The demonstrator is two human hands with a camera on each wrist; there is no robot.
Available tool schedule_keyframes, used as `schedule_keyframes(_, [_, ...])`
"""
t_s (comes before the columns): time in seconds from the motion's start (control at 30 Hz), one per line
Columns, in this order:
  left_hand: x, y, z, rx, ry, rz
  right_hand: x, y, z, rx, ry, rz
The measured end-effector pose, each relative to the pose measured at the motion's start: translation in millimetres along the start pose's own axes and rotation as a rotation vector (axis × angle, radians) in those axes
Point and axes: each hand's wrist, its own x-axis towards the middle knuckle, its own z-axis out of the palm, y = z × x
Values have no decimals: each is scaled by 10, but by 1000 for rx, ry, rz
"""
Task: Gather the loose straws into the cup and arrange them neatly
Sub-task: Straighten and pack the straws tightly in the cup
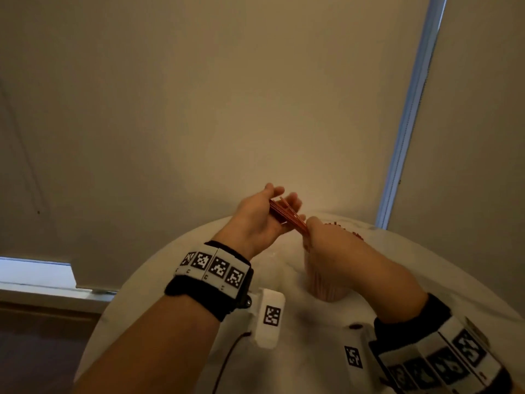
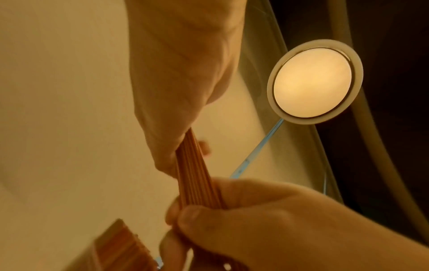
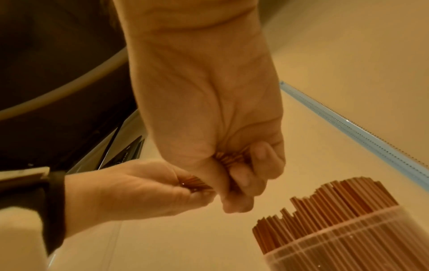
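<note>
A bundle of thin red straws (image 1: 287, 216) is held in the air between both hands, above the far part of the table. My left hand (image 1: 281, 203) holds its far end, the straws lying across the palm (image 2: 195, 174). My right hand (image 1: 309, 231) grips the near end, its fingers (image 3: 253, 165) curled round the straw tips (image 3: 228, 158). A translucent ribbed cup (image 3: 348, 238) packed with upright red straws (image 3: 336, 198) stands just below the right hand. In the head view the right hand and forearm hide most of the cup (image 1: 326, 285).
The cup stands on a round white table (image 1: 176, 280) whose edge curves off to the left and right. Behind it hangs a pale blind with a bright window strip (image 1: 409, 109) at the right. A round ceiling lamp (image 2: 313, 82) shows overhead.
</note>
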Motion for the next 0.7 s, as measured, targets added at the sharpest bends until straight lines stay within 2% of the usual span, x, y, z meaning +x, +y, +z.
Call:
schedule_keyframes(0.07, [67,-70,86,-171,-6,45,32,4,-38,-68,73,9])
schedule_keyframes(0.13, [139,-158,139,-241,-30,86,74,30,-91,-98,113,13])
schedule_keyframes(0.3, [262,-229,77,-184,-134,90,145,125,-162,-83,67,26])
schedule_keyframes(0.4, [309,-120,-72,18,-109,122,161,212,-128,-89,59,0])
schedule_keyframes(0.53, [327,-144,-74,477,-105,204,239,318,-110,-122,110,-64])
schedule_keyframes(0.7, [316,-276,-19,939,-112,390,325,483,-135,-150,157,-31])
